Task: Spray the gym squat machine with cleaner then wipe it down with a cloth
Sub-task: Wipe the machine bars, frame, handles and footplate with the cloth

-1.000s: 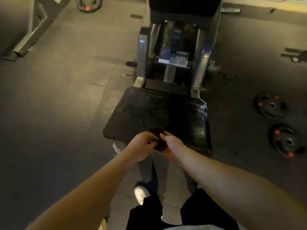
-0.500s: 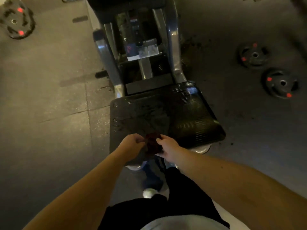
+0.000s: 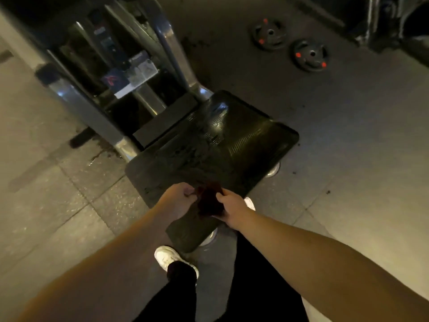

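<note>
The squat machine's black textured footplate lies low in front of me, with its silver rails rising behind. A small dark red cloth hangs bunched above the plate's near edge. My left hand pinches its left side and my right hand grips its right side. No spray bottle shows in the head view.
Two black weight plates with red dots lie on the rubber floor to the right. Another machine's frame stands at the far right. My white shoe stands by the footplate's near corner.
The view has swung and tilted, so the machine now sits turned to the left. Both hands stay on the cloth over the footplate's near edge.
</note>
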Motion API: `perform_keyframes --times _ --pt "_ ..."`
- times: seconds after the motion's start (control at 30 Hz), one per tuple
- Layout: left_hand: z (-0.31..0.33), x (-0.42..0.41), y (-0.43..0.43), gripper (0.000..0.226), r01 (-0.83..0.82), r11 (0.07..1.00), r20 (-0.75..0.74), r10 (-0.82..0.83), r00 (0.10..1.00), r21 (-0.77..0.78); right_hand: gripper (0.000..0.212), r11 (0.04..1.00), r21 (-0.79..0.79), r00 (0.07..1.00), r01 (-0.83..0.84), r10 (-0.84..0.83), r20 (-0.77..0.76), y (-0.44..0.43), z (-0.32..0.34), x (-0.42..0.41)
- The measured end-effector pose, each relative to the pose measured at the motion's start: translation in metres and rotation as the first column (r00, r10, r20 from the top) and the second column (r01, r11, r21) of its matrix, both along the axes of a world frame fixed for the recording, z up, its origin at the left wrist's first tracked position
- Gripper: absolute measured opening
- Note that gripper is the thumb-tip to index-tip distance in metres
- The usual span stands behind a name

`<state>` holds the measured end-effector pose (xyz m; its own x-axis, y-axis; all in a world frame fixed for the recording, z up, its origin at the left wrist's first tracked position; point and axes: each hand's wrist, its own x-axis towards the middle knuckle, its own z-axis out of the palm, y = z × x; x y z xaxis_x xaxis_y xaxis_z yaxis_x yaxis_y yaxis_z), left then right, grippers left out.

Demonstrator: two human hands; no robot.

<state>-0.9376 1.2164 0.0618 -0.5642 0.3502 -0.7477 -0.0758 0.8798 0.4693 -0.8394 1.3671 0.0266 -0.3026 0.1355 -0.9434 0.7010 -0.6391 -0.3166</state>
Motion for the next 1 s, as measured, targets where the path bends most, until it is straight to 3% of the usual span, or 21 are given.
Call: perform_keyframes --times 0.13,0.33,0.43,0.5,0.6,0.7,0.73,0.87,1.0 --pt "-0.024 0.002 -0.001 0.007 0.084 0.995 -0.025 -0.082 0.996 0.046 0.027 0.989 0.054 0.99 0.141 -0.141 -0.003 -0.018 -0.014 0.024" --pt "-0.102 0.022 0.025 0.027 0.198 0.977 -0.037 -0.196 0.98 0.082 0.037 0.954 0.228 0.979 0.195 -0.203 0.014 0.005 -0.07 0.04" --pt "-0.158 0.022 0.038 0.037 0.199 0.98 -0.015 -0.199 0.98 0.024 0.038 0.906 0.421 0.999 0.032 -0.019 -0.035 0.041 -0.112 0.034" --pt "-0.196 0.022 0.044 0.044 0.26 0.966 -0.041 -0.26 0.965 -0.01 0.038 0.742 0.644 0.971 -0.184 0.24 0.0 0.069 -0.134 0.027" --pt "-0.246 0.014 0.048 0.057 0.38 0.921 -0.128 -0.389 0.912 -0.089 0.039 0.363 0.837 0.844 -0.41 0.499 0.198 0.111 -0.191 0.013" --pt "-0.283 0.003 0.048 0.083 0.506 0.845 -0.125 -0.528 0.84 -0.171 0.043 -0.005 0.741 0.54 -0.671 0.681 0.494 0.124 -0.253 0.008" --pt "-0.293 0.001 0.046 0.092 0.536 0.824 -0.102 -0.558 0.823 -0.186 0.042 -0.058 0.753 0.526 -0.655 0.68 0.51 0.12 -0.269 0.011" --pt "-0.319 0.0 0.034 0.112 0.558 0.818 -0.028 -0.567 0.823 -0.14 0.033 -0.1 0.9 0.681 -0.424 0.62 0.39 0.083 -0.29 0.036" --pt "-0.328 -0.008 0.016 0.12 0.668 0.728 -0.061 -0.682 0.729 -0.155 0.026 -0.104 0.942 0.625 -0.318 0.724 0.291 0.037 -0.288 0.073"
